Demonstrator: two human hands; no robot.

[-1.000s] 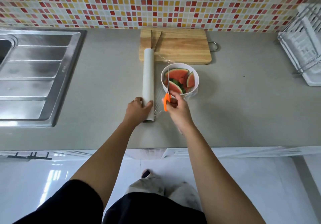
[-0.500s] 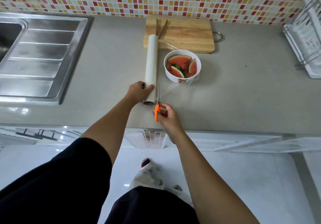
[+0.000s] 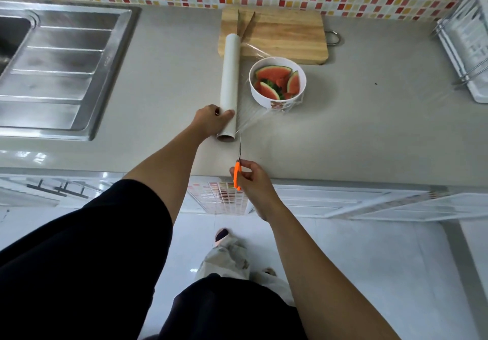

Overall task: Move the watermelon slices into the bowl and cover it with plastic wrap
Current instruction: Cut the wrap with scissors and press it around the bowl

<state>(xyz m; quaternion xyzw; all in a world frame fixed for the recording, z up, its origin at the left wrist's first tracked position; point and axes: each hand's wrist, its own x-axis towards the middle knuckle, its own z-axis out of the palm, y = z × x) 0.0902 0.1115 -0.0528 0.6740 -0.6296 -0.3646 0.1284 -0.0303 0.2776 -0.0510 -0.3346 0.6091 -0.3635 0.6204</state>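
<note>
Two hands: left (image 3: 211, 120) grips wrap roll (image 3: 230, 81) beside bowl (image 3: 277, 81); right (image 3: 250, 178) pinches scissors (image 3: 238, 165).

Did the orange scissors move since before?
Yes. The scissors in the right hand pulled back from beside the bowl, toward the person, to the counter's front edge.

Bare desk (image 3: 369, 134) right of bowl (image 3: 277, 96) — wrap roll (image 3: 230, 81) and stretched film (image 3: 250, 119) block its left, cutting board (image 3: 280, 36) behind
</note>
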